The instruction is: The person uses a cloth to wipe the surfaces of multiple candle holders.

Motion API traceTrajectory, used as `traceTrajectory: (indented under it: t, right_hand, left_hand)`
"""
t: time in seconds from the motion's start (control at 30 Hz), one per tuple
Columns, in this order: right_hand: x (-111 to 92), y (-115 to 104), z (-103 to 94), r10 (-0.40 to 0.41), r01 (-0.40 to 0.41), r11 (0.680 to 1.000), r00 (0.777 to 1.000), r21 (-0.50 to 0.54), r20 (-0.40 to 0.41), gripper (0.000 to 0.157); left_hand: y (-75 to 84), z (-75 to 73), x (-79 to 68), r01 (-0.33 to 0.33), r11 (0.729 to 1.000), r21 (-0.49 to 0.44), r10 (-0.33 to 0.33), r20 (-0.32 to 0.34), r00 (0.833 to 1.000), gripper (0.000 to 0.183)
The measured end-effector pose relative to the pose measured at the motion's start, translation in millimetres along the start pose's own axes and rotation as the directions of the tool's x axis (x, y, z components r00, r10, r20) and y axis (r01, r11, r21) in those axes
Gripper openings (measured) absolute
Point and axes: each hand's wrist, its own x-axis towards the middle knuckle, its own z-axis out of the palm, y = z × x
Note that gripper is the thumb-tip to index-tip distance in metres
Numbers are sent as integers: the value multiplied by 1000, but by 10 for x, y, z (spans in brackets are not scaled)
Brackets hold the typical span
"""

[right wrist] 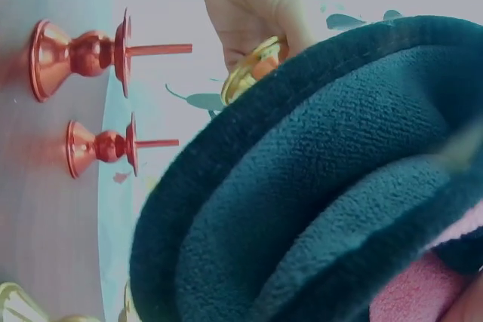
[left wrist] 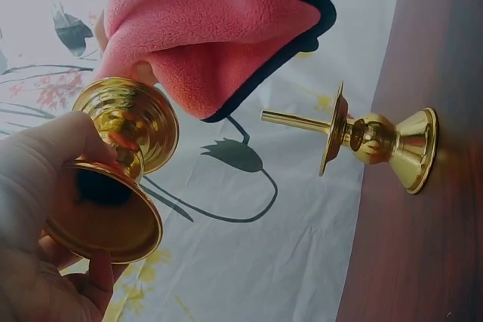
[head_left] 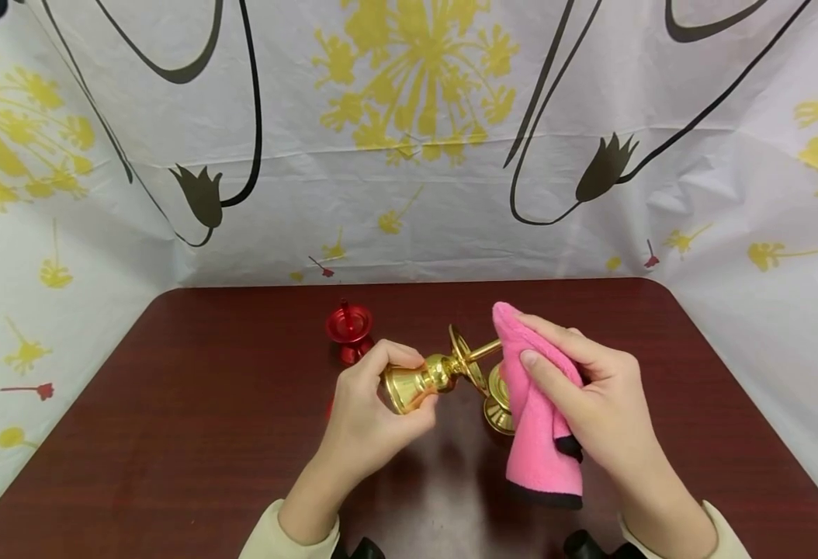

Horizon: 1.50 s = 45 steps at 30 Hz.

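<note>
My left hand [head_left: 363, 435] grips a shiny gold candlestick [head_left: 441, 374] by its flared base. It is tilted on its side above the table, its thin rod pointing to the right. My right hand [head_left: 608, 400] pinches a folded pink cloth [head_left: 538, 442] with a black edge, and the cloth covers the rod's tip. The left wrist view shows the hollow underside of the held base, with the thumb and fingers around the stem and rim. In the right wrist view the cloth's dark underside [right wrist: 332, 164] hides most of the held candlestick.
A second gold candlestick [left wrist: 375, 139] stands upright on the dark wooden table [head_left: 171, 419], partly behind the cloth in the head view. Two red candlesticks, a nearer one [right wrist: 94, 54] and a farther one [right wrist: 111, 146], stand to the left. A patterned curtain [head_left: 409, 210] hangs behind the table.
</note>
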Motion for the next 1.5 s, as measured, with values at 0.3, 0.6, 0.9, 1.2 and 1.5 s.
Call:
traceTrajectory:
  t: [0.3,0.6,0.9,1.2,1.5]
  right_hand:
    - [68,86,-117,34,-31,960,999,280,-5,35]
    - [85,208,-136,65,-138,878,983,458,172,36]
    - [20,260,-21,-67,-35,889,976,456,206,42]
    - [43,238,-46,-179,115,972,927,206,329,39]
    - [91,292,-170,-252,156,963,803,218,541,51]
  left_hand:
    - [-8,-11,4,6,999,-36,-6,8,1000,37]
    - [18,-22,-4,39,984,-172,-34,33,999,38]
    - [-51,-7,6,26,973,-230,-19,31,999,34]
    - [-89,-39,37,-60,968,-245,66,14,998,33]
    - [-112,3,28,-119,959,-259,143,77,987,35]
